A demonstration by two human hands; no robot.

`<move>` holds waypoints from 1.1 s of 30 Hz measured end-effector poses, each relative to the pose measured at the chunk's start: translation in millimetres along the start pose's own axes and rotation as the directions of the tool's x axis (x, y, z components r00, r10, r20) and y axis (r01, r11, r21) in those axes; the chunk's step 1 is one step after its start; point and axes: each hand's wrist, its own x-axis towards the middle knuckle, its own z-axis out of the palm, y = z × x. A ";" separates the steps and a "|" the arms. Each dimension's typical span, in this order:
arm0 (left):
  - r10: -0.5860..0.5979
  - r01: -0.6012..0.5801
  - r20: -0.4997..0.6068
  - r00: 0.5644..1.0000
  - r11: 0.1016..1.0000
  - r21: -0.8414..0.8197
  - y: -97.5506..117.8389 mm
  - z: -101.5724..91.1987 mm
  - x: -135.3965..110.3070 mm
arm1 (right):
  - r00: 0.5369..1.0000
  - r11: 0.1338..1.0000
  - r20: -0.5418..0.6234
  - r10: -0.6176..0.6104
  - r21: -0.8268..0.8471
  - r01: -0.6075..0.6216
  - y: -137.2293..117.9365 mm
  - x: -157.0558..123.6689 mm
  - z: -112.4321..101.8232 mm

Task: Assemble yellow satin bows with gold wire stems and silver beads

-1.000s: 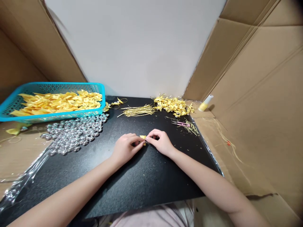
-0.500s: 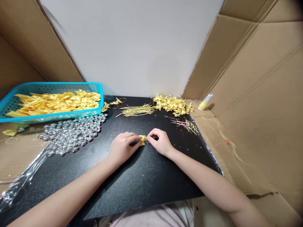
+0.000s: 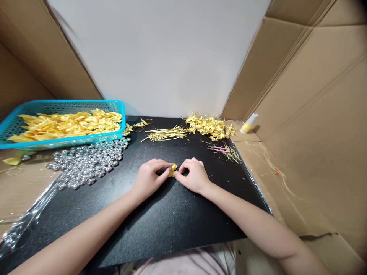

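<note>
Between the thumb and forefinger of my left hand (image 3: 150, 176) is a small yellow ribbon bow (image 3: 173, 167), held just above the black tabletop (image 3: 160, 225). Touching the bow's right side, my right hand (image 3: 195, 176) is closed in a pinch. Whatever lies between its fingertips is too small and covered to make out. Beyond my hands lies a bundle of thin gold ties (image 3: 168, 133). Pink-handled thread snips (image 3: 218, 148) rest to the right of it, beside short cord scraps (image 3: 233, 154).
A blue plastic basket (image 3: 122, 121) of yellow ribbon pieces stands at the left. Silver beads (image 3: 86, 162) are spread before it. At the back right sits a pile of finished-looking bows (image 3: 210, 126), near a thread spool (image 3: 249, 123). Cardboard walls (image 3: 312, 114) flank the table.
My right hand has shifted slightly left and down, bringing its fingertips against the bow. The bow has turned a little in my left hand, which stays nearly in place.
</note>
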 end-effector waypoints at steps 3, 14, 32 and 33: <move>-0.119 0.119 0.004 0.993 0.989 -0.083 2.1 1.3 -0.3 | 1.000 1.000 0.002 0.020 -0.012 -0.020 -1.8 -1.8 1.7; -0.301 0.303 0.043 0.953 0.924 -0.234 1.1 6.6 -0.5 | 0.996 0.998 -0.078 0.039 -0.045 -0.042 0.4 2.3 12.7; -0.188 0.179 -0.037 0.982 0.970 -0.163 0.1 5.3 -1.9 | 1.000 0.999 -0.027 -0.015 -0.030 0.014 3.7 4.8 11.1; -0.184 0.176 -0.040 0.982 0.972 -0.157 0.4 5.1 -2.0 | 1.000 0.999 -0.022 -0.021 -0.027 0.020 4.5 4.9 11.2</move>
